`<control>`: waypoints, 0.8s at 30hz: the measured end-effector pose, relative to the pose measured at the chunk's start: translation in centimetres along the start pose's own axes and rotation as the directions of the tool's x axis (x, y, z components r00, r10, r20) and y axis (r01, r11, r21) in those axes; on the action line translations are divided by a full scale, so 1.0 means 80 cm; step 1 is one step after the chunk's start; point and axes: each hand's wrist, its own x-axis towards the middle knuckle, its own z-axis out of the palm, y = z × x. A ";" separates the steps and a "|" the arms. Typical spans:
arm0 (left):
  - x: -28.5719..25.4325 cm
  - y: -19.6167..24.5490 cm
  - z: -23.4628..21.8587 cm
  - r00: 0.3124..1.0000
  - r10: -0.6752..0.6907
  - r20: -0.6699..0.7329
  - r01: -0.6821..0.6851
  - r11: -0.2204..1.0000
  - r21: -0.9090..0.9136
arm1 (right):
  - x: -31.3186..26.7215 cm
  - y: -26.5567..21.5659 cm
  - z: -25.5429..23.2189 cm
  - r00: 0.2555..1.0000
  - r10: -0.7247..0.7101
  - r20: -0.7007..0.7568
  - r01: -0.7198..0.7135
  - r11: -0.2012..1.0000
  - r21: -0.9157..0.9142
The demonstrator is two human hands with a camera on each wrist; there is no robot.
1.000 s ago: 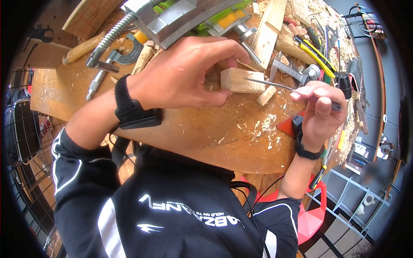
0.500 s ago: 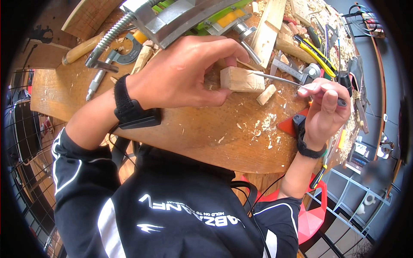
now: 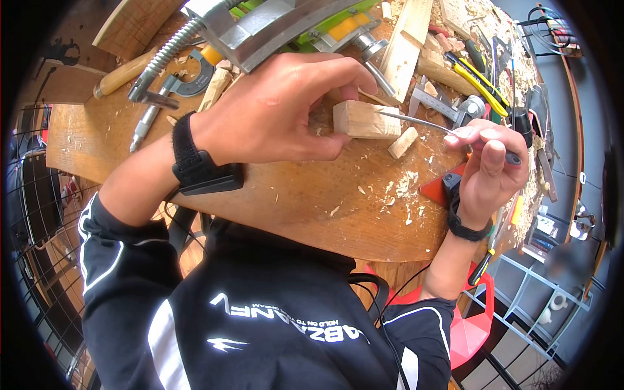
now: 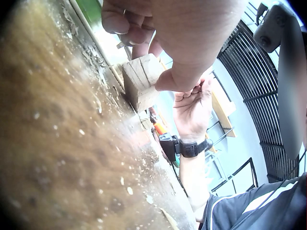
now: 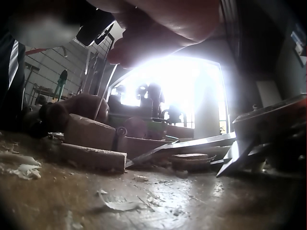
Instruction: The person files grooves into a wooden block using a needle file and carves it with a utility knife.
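Observation:
On the wooden table lies a pale, squared wooden block point(image 3: 367, 120), with fine lines across its face in the left wrist view. My left hand point(image 3: 273, 110) holds it at its left end, thumb on the near side and fingers behind. A slender metal tool point(image 3: 422, 121) with a dark handle end is pinched in the fingers of my right hand point(image 3: 491, 159); its exact kind I cannot tell. Its thin tip lies over the block's upper face. In the right wrist view the shaft point(image 5: 105, 91) slants down towards the block point(image 5: 88, 132).
A small wood offcut point(image 3: 403, 143) lies right of the block, with shavings around. Behind stand a metal vise point(image 3: 253, 32) and a micrometer point(image 3: 188, 84). A caliper point(image 3: 435, 104), yellow-handled pliers point(image 3: 478, 81) and wood strips crowd the back right.
My right hand has shifted slightly right, and the tool's tip has moved a little towards the block's far edge. My left hand and the block have stayed in place.

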 end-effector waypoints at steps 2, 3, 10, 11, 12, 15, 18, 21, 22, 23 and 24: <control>0.000 0.000 0.001 1.000 0.009 -0.004 -0.009 1.000 0.007 | 0.000 0.000 0.000 1.000 0.010 -0.001 -0.010 1.000 -0.015; 0.000 -0.001 0.001 1.000 0.007 -0.005 -0.007 1.000 0.001 | -0.001 0.000 -0.002 0.999 0.023 -0.029 -0.023 0.999 -0.022; 0.000 -0.002 0.001 1.000 0.010 -0.004 -0.010 1.000 0.011 | -0.001 0.000 0.002 1.000 0.016 -0.024 -0.016 1.000 0.007; 0.000 -0.001 0.000 1.000 0.010 -0.004 -0.010 1.000 0.011 | -0.001 0.000 0.002 1.000 0.017 -0.023 -0.016 1.000 0.007; 0.000 -0.001 0.000 1.000 0.013 -0.005 -0.013 1.000 0.012 | -0.001 0.000 0.002 0.999 0.016 -0.031 -0.016 1.000 0.003; 0.000 -0.001 0.001 1.000 0.017 -0.009 -0.017 1.000 0.013 | -0.002 0.000 0.003 0.999 0.012 -0.039 -0.012 1.000 -0.004; 0.000 -0.001 0.000 1.000 0.025 -0.012 -0.025 0.999 0.020 | -0.002 0.000 0.005 1.000 0.008 -0.029 -0.008 1.000 -0.003; 0.000 -0.002 0.001 0.999 0.033 -0.013 -0.033 0.999 0.027 | -0.002 -0.002 0.005 1.000 0.006 -0.022 -0.006 1.000 -0.003; 0.000 -0.002 0.001 0.999 0.035 -0.014 -0.034 0.999 0.025 | -0.002 -0.002 0.005 1.000 0.006 -0.026 -0.007 1.000 -0.007; 0.000 -0.002 0.001 0.999 0.035 -0.014 -0.035 0.999 0.025 | -0.002 -0.002 0.004 1.000 0.007 -0.026 -0.007 1.000 -0.007; 0.000 -0.001 0.001 0.999 0.031 -0.014 -0.031 0.999 0.021 | -0.002 0.000 0.001 0.999 -0.010 -0.034 0.010 1.000 0.001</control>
